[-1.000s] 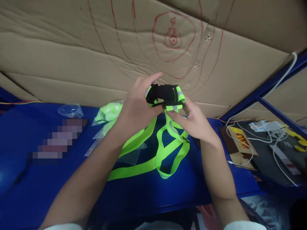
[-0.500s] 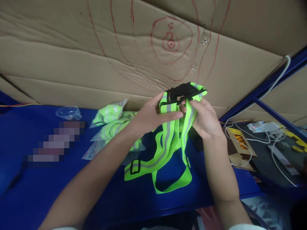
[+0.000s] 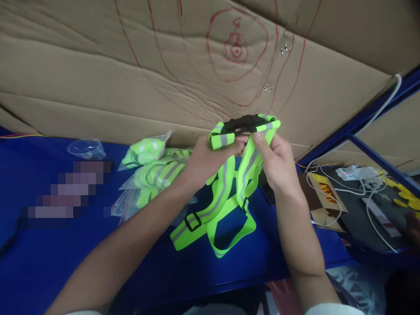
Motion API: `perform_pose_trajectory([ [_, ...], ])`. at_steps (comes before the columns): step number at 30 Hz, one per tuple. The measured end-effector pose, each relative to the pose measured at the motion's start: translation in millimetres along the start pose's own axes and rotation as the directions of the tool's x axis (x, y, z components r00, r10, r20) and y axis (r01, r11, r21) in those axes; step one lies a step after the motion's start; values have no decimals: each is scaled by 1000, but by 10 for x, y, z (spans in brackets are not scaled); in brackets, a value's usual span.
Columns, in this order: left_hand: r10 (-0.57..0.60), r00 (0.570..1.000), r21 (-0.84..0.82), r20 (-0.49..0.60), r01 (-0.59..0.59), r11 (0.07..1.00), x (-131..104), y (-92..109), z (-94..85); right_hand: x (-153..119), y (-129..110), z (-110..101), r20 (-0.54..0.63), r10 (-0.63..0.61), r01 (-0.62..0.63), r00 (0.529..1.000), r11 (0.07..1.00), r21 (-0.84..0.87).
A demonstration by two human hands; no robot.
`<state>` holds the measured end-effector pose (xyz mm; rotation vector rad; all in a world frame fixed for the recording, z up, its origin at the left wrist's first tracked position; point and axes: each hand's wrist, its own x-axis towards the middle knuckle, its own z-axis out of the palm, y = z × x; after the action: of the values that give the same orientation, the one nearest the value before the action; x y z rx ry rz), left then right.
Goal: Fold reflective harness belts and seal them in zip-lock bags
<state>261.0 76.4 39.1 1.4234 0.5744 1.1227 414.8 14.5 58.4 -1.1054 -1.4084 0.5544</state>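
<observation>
A neon-green reflective strap harness [image 3: 224, 186] with a grey stripe hangs from both hands, its lower loops over the blue table. My left hand [image 3: 210, 159] is closed on the left side of its folded top. My right hand [image 3: 274, 155] pinches the right strap, thumb in front. Between them at the top lies a black part [image 3: 241, 124], partly hidden by the folds. A black slider buckle [image 3: 193, 222] sits near one strap end at the lower left. Clear bags holding similar green straps [image 3: 144, 153] lie left of my left hand.
The blue table [image 3: 157, 267] meets a cardboard wall [image 3: 82, 78] with red drawn rings. A clear plastic item [image 3: 85, 149] is at the left. Rightward are an open cardboard box [image 3: 328, 201], white cables, yellow pieces and a blue metal frame [image 3: 380, 162].
The green strap at my left hand is now folded over at the top, and my left thumb is behind it. The hanging loops have swung slightly, and the view has shifted a little.
</observation>
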Motion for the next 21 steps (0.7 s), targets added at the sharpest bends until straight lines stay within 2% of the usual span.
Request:
perform_pose_trajectory([
  [2, 31, 996, 18, 82, -32, 999, 34, 45, -116, -10, -5, -4, 15, -12, 12, 1000, 1000, -24],
  [4, 59, 991, 72, 116, -67, 995, 72, 71, -227, -14, 13, 1, 26, -3, 3, 1000, 1000, -4],
  [7, 76, 989, 153, 129, -95, 984, 117, 82, -334, -8, 61, 28, 41, 65, -69, 997, 993, 96],
  [9, 63, 980, 155, 191, -93, 984, 124, 102, -358, 4, 72, 45, 55, 114, -122, 992, 978, 168],
  [11, 11, 965, 98, 263, -39, 994, 110, 141, -358, 19, 48, 45, 94, 172, -190, 981, 953, 238],
  [14, -112, 926, 11, 360, 116, 993, 71, 192, -337, 41, -25, 14, 163, 247, -287, 955, 905, 313],
  [16, -156, 918, 13, 366, 162, 987, 44, 187, -309, 50, -57, -8, 192, 266, -317, 945, 893, 320],
  [21, -130, 957, -63, 259, 151, 987, 16, 50, -188, 56, 3, 19, 204, 284, -336, 937, 891, 304],
])
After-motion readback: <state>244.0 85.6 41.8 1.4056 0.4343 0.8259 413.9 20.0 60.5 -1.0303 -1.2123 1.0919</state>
